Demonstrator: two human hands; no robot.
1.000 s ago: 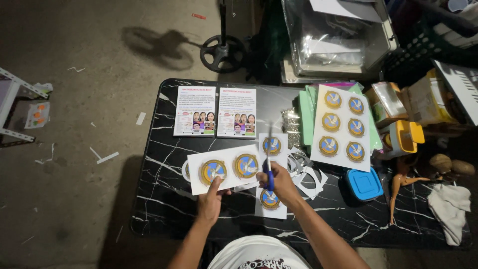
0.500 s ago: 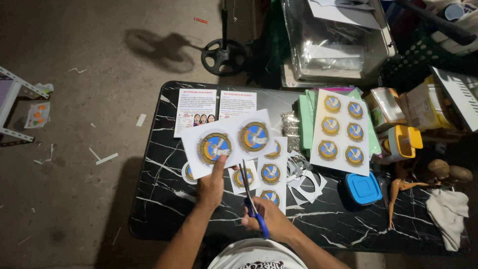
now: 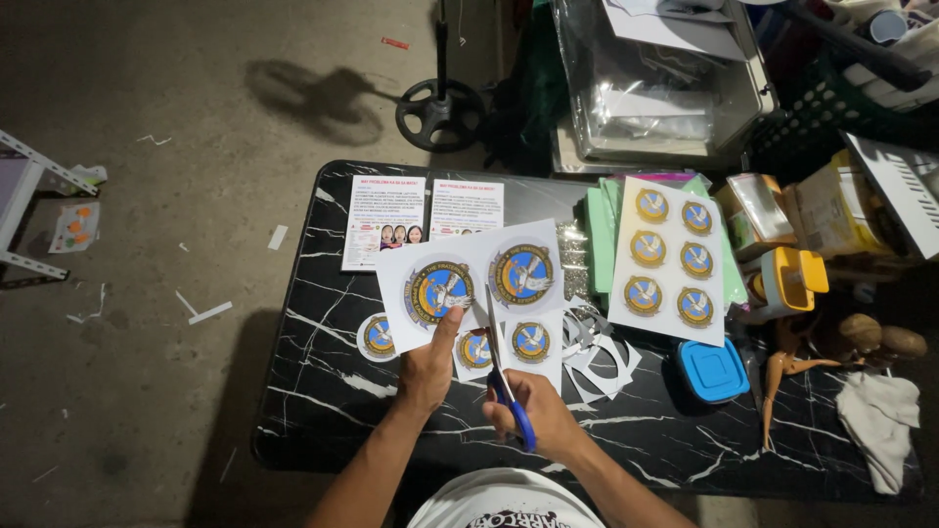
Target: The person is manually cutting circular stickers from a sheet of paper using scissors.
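Cut-out round sticker laid flat on black marble-pattern surface, far left. Left hand closed on lower edge of two-emblem sticker sheet, sheet lifted above surface. Blue-handled scissors gripped in right hand, blades set into sheet between emblems. Six-emblem sheet laid on green paper, right. Blue lidded container just beside it.
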